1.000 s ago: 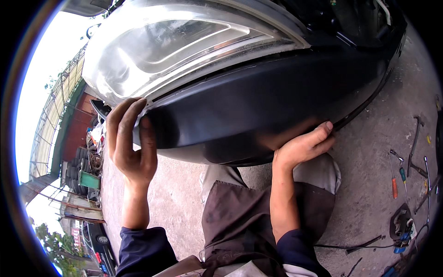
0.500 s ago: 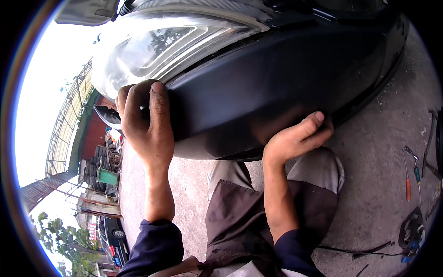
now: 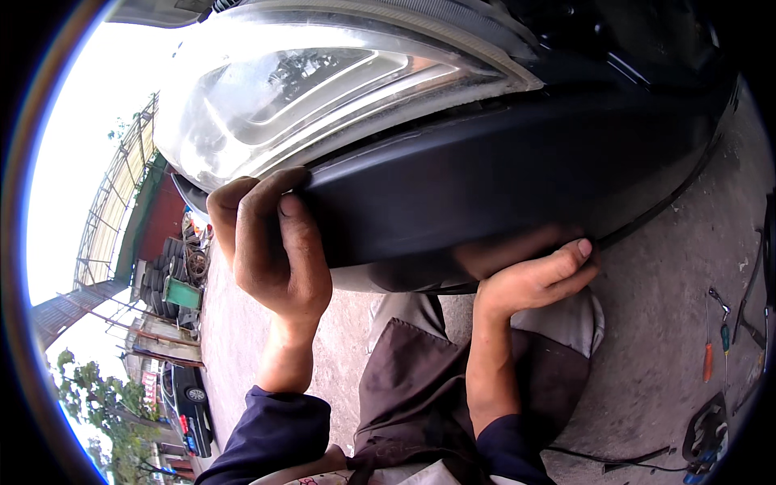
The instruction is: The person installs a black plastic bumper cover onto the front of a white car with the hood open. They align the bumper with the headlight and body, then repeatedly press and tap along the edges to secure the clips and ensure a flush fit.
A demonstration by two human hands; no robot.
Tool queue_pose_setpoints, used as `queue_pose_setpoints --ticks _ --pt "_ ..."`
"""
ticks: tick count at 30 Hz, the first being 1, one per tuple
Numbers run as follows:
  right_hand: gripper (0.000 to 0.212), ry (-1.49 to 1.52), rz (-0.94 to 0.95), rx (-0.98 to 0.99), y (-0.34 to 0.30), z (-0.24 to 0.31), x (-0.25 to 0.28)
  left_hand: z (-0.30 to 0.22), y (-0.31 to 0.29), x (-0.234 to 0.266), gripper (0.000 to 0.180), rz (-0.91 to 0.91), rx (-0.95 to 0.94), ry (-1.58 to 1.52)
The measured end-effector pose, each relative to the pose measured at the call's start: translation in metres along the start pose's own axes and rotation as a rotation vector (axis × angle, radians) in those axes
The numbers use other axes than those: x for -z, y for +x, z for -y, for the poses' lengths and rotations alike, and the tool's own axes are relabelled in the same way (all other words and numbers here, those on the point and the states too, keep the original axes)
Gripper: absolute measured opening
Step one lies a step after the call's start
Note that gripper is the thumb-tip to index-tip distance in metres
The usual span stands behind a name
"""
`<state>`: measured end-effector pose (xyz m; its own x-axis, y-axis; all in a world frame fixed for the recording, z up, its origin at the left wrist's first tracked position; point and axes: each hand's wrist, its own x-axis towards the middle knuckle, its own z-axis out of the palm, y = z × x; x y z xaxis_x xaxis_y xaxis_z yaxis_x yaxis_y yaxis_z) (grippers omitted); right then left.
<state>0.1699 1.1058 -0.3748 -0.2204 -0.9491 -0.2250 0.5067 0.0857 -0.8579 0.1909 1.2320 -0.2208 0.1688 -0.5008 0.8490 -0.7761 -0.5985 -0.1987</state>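
A glossy black car bumper [image 3: 485, 178] spans the view in front of me, just below a clear headlight [image 3: 323, 89]. My left hand [image 3: 279, 238] grips the bumper's left end by its upper corner, the thumb on the face and the fingers bent over the edge beside the headlight. Lower down, my right hand [image 3: 537, 279] holds the bumper's bottom edge, thumb along the outside; some of its fingers are hidden beneath. A narrow dark gap runs between bumper and headlight.
On the concrete floor [image 3: 638, 323] to the right lie a red-handled screwdriver [image 3: 708, 362], a ratchet wrench [image 3: 719, 301], and a black cable [image 3: 598, 458]. Stacked tyres [image 3: 162, 279], a green bin [image 3: 182, 293] and a parked dark car [image 3: 187, 404] stand far left.
Both hands and the bumper appear slightly lower and further right in view. More of the headlight shows, and the left hand's fingers have shifted at the bumper's corner.
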Motion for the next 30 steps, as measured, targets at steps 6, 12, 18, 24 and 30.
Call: queue_pose_setpoints --ticks 6,12,18,24,30 --pt "0.044 -0.005 0.004 -0.024 -0.001 -0.002 0.003 0.025 -0.017 0.012 0.022 -0.006 -0.029 0.007" --pt "0.048 -0.036 -0.006 -0.043 -0.002 0.005 0.001 0.143 -0.024 0.041 0.021 -0.072 0.125 0.034" --pt "0.053 -0.038 0.009 -0.058 -0.005 0.009 0.009 0.185 -0.034 0.039 0.036 -0.212 0.047 -0.110" --pt "0.044 -0.028 0.020 -0.026 -0.007 0.018 0.015 0.179 -0.034 0.038 0.040 -0.238 0.066 -0.110" --pt "0.043 -0.151 0.099 0.066 0.001 0.005 0.025 0.183 -0.039 0.038 0.039 -0.209 0.148 -0.034"
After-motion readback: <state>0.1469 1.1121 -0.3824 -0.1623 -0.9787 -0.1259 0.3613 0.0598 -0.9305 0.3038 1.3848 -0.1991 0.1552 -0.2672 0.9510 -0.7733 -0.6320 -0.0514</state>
